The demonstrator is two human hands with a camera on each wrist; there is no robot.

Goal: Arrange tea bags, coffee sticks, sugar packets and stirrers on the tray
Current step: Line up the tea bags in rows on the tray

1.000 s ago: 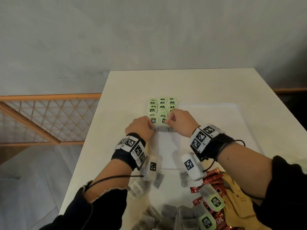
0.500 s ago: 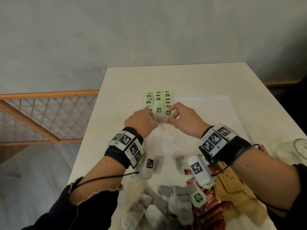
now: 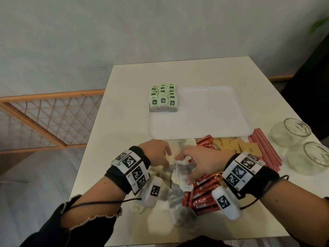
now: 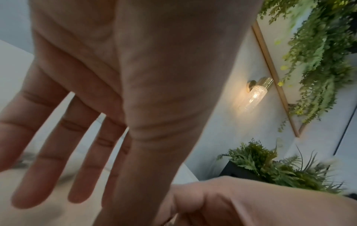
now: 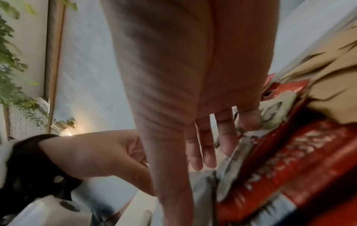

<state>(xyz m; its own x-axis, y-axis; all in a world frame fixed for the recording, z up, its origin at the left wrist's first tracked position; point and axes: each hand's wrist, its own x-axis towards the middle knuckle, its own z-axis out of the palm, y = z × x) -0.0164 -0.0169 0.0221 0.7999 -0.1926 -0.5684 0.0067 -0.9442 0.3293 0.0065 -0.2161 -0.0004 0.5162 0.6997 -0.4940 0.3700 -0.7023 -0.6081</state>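
Your left hand [image 3: 156, 154] and right hand [image 3: 197, 161] hover low in the middle of the head view, fingers spread and loose, holding nothing, over the loose heap of grey paper tea bags [image 3: 178, 172]. The white rectangular plastic tray [image 3: 204, 122] sits above them in the frame, with neat rows of green-tagged tea bags [image 3: 163, 98] already in its upper-left corner. These bags look light, soft and easily crumpled, so pinch one gently by its edge or tag, not its belly. The red foil coffee sticks [image 3: 204, 191] beside your right hand look stiffer and slick. Only the head view shows the tray and the rows; the right wrist view alone shows your little finger [image 5: 249, 119] brushing a bag lying on the sticks.
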